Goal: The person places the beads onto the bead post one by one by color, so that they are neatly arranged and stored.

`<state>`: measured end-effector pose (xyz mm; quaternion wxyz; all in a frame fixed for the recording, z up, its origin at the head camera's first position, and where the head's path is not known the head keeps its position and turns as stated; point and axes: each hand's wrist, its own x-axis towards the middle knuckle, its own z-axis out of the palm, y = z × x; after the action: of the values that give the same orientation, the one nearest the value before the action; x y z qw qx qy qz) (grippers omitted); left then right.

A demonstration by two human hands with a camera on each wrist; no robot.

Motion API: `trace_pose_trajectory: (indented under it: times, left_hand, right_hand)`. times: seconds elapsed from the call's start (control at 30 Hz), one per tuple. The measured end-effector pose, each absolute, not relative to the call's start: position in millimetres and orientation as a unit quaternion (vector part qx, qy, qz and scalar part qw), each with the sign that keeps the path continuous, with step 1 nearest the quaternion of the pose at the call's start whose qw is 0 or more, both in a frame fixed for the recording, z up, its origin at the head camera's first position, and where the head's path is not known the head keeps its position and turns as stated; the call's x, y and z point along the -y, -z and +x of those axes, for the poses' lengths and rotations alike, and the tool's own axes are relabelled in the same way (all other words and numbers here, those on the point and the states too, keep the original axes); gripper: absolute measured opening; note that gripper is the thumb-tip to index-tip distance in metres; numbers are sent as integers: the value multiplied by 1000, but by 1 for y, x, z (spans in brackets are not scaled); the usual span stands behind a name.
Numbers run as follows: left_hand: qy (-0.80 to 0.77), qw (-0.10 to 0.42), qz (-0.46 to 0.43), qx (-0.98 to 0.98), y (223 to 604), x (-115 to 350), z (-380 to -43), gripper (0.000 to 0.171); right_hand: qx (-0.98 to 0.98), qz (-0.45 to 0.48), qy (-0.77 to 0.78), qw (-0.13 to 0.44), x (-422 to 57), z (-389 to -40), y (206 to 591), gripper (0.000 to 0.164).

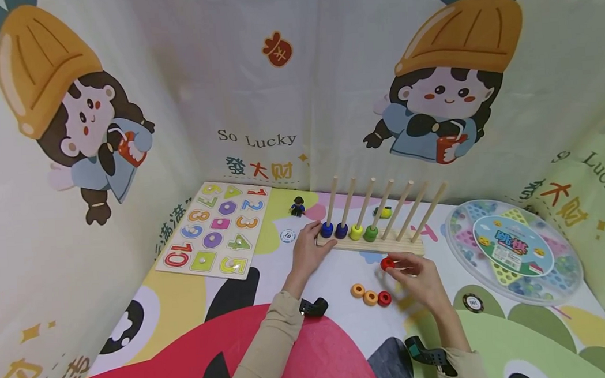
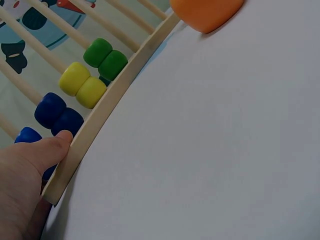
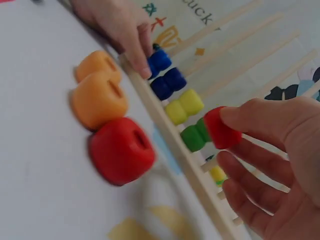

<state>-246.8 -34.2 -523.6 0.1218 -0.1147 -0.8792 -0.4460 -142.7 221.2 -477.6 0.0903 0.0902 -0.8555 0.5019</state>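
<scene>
A wooden peg rack has a row of upright pegs. Its first pegs carry blue beads, dark blue beads, yellow beads and green beads; the pegs to the right are bare. My left hand grips the rack's left end, thumb on the front of the base. Between thumb and fingertips my right hand pinches a red bead, just in front of the rack. Two orange beads and another red bead lie in a row nearer me, holes up.
A number puzzle board lies at left. Behind stand a small toy figure and a yellow-green toy. One chip is left of the rack, another chip at right, near a round game box. Printed curtains enclose the table.
</scene>
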Motion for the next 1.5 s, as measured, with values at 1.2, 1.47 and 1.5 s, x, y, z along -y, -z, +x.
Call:
trace_pose_trajectory:
  times: [1.2, 1.47, 1.5]
  left_hand:
    - [444, 131, -120, 878, 527, 37, -248, 60]
    - [449, 130, -121, 876, 527, 35, -247, 60]
    - [449, 130, -121, 876, 527, 35, -247, 60]
  right_hand:
    - [807, 14, -468, 361, -214, -196, 355, 32]
    - [824, 2, -446, 350, -209, -204, 350, 33]
    - [825, 0, -445, 350, -208, -204, 350, 33]
